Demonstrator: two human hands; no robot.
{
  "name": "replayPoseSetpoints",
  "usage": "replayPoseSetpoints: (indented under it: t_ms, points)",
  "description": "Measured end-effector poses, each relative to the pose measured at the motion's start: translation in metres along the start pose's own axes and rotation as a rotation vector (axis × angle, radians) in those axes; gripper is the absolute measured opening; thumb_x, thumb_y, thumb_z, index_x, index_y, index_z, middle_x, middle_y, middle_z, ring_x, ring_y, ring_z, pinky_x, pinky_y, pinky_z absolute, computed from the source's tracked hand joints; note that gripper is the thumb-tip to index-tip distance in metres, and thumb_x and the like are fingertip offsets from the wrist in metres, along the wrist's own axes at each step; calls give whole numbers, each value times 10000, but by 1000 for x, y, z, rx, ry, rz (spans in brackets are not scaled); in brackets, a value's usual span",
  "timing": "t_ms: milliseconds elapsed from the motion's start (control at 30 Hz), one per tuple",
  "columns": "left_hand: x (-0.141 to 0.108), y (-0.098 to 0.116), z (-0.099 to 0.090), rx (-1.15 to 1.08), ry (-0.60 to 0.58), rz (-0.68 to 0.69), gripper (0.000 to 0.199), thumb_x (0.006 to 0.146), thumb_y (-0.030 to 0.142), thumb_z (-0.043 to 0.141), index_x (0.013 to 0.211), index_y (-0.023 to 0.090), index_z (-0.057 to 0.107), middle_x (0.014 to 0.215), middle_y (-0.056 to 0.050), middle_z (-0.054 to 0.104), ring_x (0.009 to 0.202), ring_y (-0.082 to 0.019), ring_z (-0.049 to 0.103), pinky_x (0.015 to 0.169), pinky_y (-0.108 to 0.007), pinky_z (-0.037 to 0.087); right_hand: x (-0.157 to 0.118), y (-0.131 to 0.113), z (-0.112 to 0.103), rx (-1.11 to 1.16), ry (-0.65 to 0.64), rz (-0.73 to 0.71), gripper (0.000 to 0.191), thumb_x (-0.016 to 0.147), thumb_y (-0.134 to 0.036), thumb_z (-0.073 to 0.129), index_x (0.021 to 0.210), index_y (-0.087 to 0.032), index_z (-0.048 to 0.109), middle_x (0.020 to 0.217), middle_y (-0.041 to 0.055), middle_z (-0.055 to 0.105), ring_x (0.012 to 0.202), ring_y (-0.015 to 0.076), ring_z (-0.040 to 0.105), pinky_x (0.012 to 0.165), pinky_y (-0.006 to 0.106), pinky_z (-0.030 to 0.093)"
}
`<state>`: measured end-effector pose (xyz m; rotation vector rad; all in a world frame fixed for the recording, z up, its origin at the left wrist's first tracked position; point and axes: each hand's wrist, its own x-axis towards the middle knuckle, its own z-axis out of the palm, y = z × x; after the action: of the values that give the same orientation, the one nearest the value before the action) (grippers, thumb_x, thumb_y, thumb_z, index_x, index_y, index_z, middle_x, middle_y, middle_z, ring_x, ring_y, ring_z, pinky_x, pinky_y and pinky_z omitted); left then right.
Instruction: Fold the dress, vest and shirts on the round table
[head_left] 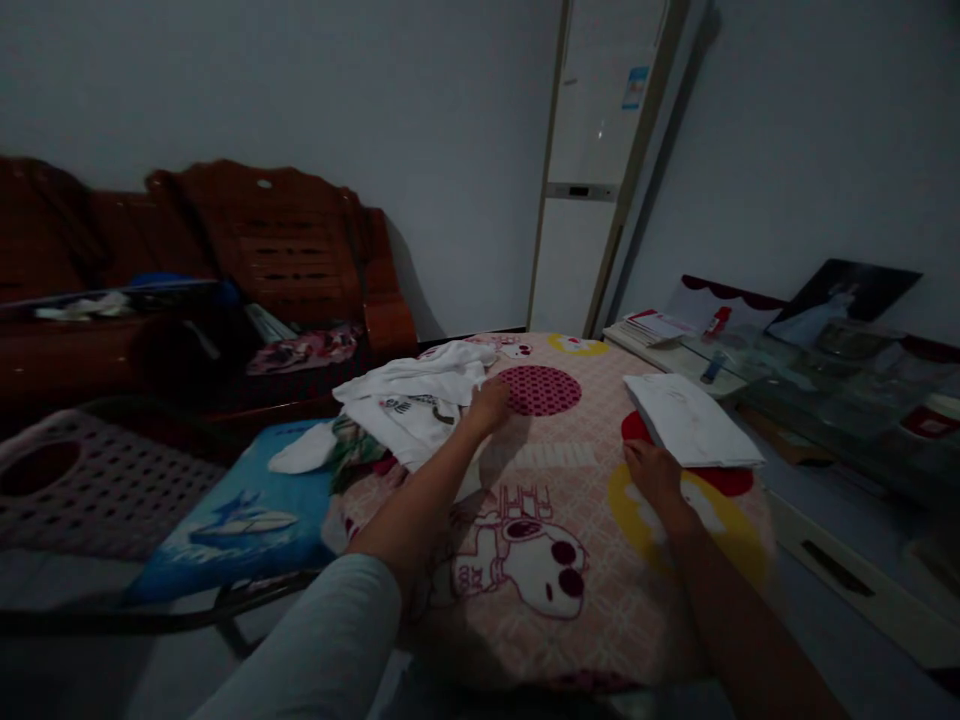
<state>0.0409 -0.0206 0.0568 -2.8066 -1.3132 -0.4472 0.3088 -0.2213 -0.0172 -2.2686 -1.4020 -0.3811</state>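
Note:
A rumpled pile of white clothes (427, 385), one piece with a dark print, lies on the left of the cloth-covered table (540, 470). At its right edge is my left hand (489, 405), fingers curled against the white fabric and seemingly gripping it. On the table's right side rests a flat, folded white garment (694, 420). My right hand (654, 472) hovers just in front of its near left edge, fingers loosely bent and apparently holding nothing. Dim light blurs the fingertips.
A blue cushion (255, 510) on a chair adjoins the table's left side, with a white cloth piece and green patterned fabric on it. Behind stands a carved wooden sofa (277, 250). To the right is a glass-topped cabinet (817, 370); a tall white air conditioner (577, 250) stands at the back.

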Motion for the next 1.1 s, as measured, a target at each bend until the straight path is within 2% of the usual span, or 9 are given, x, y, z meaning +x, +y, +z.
replayPoseSetpoints:
  t_ms: [67,133,233,333,500,633,833,967,1100]
  points:
    - [-17,-32,-6,74,20,-185,456,816,115,517,1263,151,600,1438,-188,515,1332,-340,463,1108,-596,324,0,-1,-1,-18,-11,-8,261,912,-301,527,977,-227,768,864,89,761,700,202,663,641,292,448]
    - [-32,-59,-11,120,66,-330,435,802,112,503,1217,144,627,1351,-194,577,1306,-352,470,1113,-635,260,-1,-2,-2,-20,-22,-11,263,922,-308,521,970,-229,768,885,88,760,719,202,665,649,293,450]
    - [-44,-84,-15,132,137,-416,404,791,134,513,1168,124,660,1219,-180,644,1212,-332,532,1115,-537,269,-2,-3,-2,-32,-53,0,267,933,-322,518,965,-226,765,896,89,758,747,209,672,654,293,446]
    - [-43,-91,-12,118,163,-412,375,801,153,515,1132,133,691,1176,-170,660,1152,-335,553,1028,-465,346,-2,-5,-3,-53,-72,-5,259,933,-309,520,972,-225,762,927,89,759,779,211,679,660,288,439]
    - [-30,-88,-9,82,199,-468,350,892,148,402,1047,115,714,1132,-176,665,1132,-352,534,943,-464,363,-1,-3,-4,-46,-87,18,265,931,-317,519,978,-223,762,904,90,758,755,209,676,646,287,440]
    - [-26,-71,-23,-1,226,-493,354,901,135,400,1073,125,709,1097,-159,690,1091,-320,565,929,-449,377,0,-3,-5,45,-59,33,269,915,-317,520,961,-217,765,900,93,761,774,217,684,682,300,467]
    - [-39,-1,-33,-2,258,-124,297,882,138,448,1010,185,712,984,-118,705,1004,-279,608,884,-412,434,-4,-40,1,381,15,-129,436,856,-450,608,1158,-152,712,816,83,728,718,211,661,723,331,515]
    - [-50,29,-22,-93,235,61,257,862,99,471,974,181,687,970,-98,696,998,-261,600,890,-390,454,-13,-80,6,530,-72,-302,567,826,-448,660,1323,-178,615,992,94,724,692,177,629,714,330,525]
    - [-55,44,-8,-298,207,244,255,839,75,473,967,181,667,981,-82,688,981,-227,603,886,-350,484,-9,-109,3,680,-226,-261,610,811,-348,647,1396,-208,548,1058,76,722,641,147,611,673,297,522]
